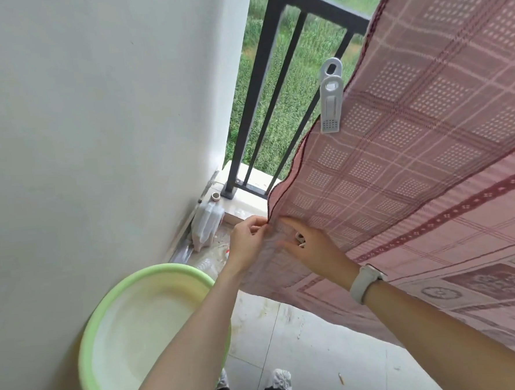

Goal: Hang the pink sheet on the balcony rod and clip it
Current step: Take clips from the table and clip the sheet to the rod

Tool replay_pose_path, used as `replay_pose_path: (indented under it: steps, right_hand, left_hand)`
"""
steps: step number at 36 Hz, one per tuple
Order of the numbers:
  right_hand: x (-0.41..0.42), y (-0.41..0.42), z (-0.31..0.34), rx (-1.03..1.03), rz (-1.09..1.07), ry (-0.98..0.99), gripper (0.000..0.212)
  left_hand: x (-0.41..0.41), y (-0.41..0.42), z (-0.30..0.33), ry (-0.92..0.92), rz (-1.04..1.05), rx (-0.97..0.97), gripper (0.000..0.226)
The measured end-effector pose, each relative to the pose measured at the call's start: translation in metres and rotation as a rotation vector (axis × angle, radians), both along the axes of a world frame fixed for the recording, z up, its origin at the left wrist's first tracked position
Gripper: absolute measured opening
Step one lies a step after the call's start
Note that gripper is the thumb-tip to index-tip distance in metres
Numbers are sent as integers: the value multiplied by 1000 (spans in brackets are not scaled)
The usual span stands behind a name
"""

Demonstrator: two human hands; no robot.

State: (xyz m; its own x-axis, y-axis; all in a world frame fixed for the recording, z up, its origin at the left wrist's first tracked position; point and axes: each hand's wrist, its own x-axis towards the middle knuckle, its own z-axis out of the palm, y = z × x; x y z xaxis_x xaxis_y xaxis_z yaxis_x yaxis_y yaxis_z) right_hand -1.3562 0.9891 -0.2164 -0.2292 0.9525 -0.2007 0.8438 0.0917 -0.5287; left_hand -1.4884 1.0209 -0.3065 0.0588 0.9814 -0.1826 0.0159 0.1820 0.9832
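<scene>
Head view, looking down along both forearms. The pink sheet (413, 143) hangs draped across the right half of the picture, its checked pattern falling from the upper right down to a lower corner near the hands. A white clip (331, 95) is clamped on the sheet's left edge, in front of the dark balcony railing (269, 82) (the rod itself is hidden under the cloth, so I cannot tell exactly where it runs).

Left hand (247, 243): fingers curled, thumb and fingertips pinching the sheet's dark hemmed edge at the lower corner.

Right hand (312, 248): lies flat against the cloth just beside the left hand, fingers extended and slightly spread, pressing on the fabric. A small pale object shows near the fingers; too blurred to identify. A white wristband (364, 283) sits on the right wrist.

A green basin (91, 334) stands on the floor (304, 342) at lower left against the white wall (94, 114). A translucent plastic jug (207, 225) stands in the corner below the railing base.
</scene>
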Motion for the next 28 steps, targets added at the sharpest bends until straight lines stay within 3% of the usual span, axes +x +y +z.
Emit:
replay_pose_path:
  steps: [3,7,11,17,20,25,28]
  right_hand:
    - [-2,1,16,-117,63,17,51]
    - [-17,11,38,-164,213,-39,37]
    - [-43,36,50,-74,320,-110,31]
    - [-70,55,53,263,529,-500,39]
    - [-78,72,55,125,493,-559,29]
    - [-77,97,60,-1,452,-625,20]
    - [-77,102,58,-13,467,-684,26]
  left_hand:
    - [2,2,-3,29,22,-23,7]
    - [-1,1,-3,157,31,13,10]
    - [2,1,1,246,60,58,17]
    - [-1,-4,-6,210,108,54,24]
    - [-2,-4,-10,191,86,95,6]
    - [6,1,-19,179,29,52,10]
    - [11,1,-19,67,31,31,9]
